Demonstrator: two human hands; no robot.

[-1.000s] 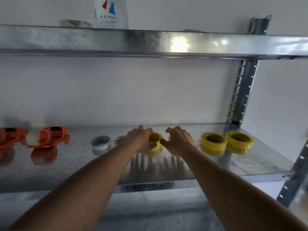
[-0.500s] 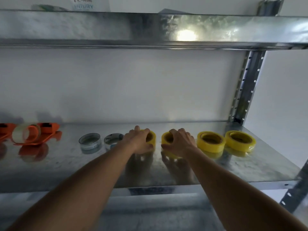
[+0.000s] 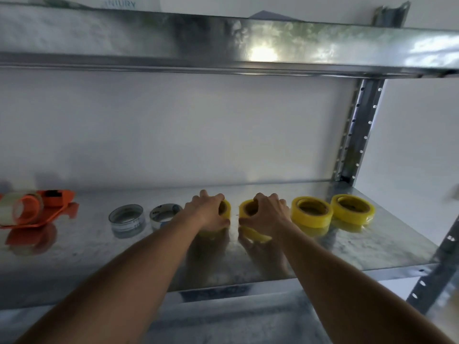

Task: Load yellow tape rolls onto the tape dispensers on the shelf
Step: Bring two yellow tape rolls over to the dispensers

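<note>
Four yellow rolls on shelf (image 3: 372, 247): I hold one in left hand (image 3: 206, 214), one in right hand (image 3: 267, 214), each clamped with fingers hooked in core, hands just apart. Two more rolls (image 3: 311, 211) (image 3: 352, 209) lie flat at right. Judge them light, rigid, smooth-sided; core-and-rim grip best. Two grey rolls (image 3: 126, 217) (image 3: 164, 214). One orange dispenser (image 3: 47, 209) in view, far left, already carrying clear roll.

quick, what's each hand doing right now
Left hand: closed on a round yellow tape roll.
Right hand: closed on a second round yellow tape roll.
</note>
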